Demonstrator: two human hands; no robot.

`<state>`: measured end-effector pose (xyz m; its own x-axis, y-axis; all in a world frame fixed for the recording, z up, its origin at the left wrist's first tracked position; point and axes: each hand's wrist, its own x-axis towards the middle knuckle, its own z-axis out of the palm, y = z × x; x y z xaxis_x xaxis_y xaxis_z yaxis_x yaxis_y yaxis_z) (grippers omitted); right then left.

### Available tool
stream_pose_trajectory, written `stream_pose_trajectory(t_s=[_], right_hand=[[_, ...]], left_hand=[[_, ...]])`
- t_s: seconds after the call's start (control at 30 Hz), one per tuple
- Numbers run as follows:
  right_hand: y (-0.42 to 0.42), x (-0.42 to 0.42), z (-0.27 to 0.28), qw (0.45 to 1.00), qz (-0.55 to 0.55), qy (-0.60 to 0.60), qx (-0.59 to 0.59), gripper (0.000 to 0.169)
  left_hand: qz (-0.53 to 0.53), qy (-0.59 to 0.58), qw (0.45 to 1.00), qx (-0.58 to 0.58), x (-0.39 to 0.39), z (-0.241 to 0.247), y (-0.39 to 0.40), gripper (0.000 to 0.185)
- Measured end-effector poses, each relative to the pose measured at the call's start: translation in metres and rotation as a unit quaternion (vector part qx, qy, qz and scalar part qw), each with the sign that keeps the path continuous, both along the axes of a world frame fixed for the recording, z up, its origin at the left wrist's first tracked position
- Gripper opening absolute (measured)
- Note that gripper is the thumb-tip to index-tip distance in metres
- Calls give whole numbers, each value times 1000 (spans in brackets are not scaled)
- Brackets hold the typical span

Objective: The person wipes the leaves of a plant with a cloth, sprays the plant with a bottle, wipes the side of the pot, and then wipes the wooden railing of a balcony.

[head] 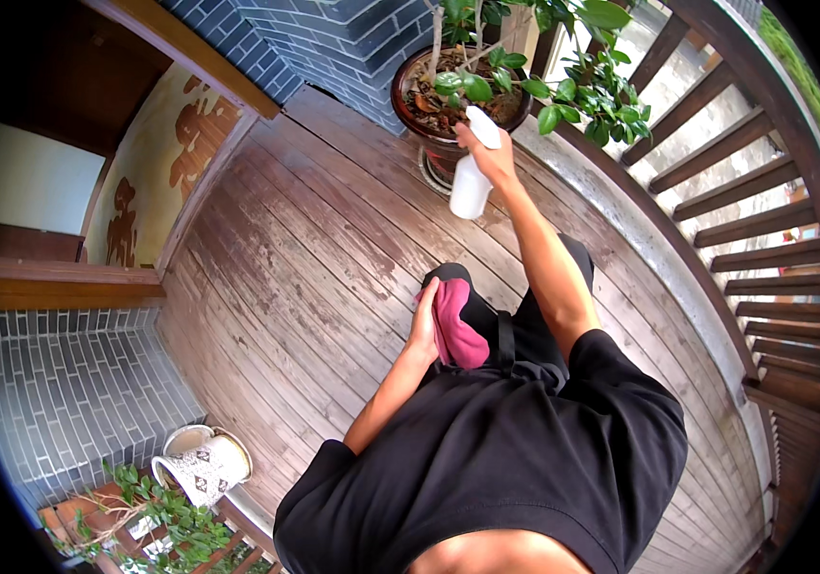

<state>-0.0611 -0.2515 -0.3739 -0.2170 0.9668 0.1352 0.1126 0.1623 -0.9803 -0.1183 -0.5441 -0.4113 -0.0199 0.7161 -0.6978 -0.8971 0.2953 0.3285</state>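
My right hand [494, 154] is wrapped around the neck of a white plastic spray bottle [470, 188], fingers at its trigger head. The bottle is held upright in front of a glazed plant pot [410, 111], whose soil carries dry leaves. From the pot grows a shrub [478, 87] with glossy green leaves, some reaching over the railing. Close to my body, my left hand [424, 319] grips a folded magenta cloth [458, 326] above my knee. Part of the pot's base is hidden behind the bottle.
Worn wooden planks [295, 251] form the floor. A curved wooden railing [740, 237] on a stone curb [614, 190] runs along the right. Grey brick walls [73, 387] flank a doorway on the left. A white patterned pot [205, 470] with a plant stands at the lower left.
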Motion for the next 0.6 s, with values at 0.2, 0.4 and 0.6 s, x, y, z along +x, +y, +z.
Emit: stream_pose_trajectory(t_s=[0.2,0.4,0.6], right_hand=[[-1,57,-31,996,-13,-3,-86,27],[7,81,-26,999,-23,-25,-27,30],[26,76,-26,992,-30,-58,-110,25]], left_hand=[[-17,29,999,-6,14,2,8,41],[-28,47,999,-4,24,3,15,40],[-23,23,999,-9,27,2,14,39]])
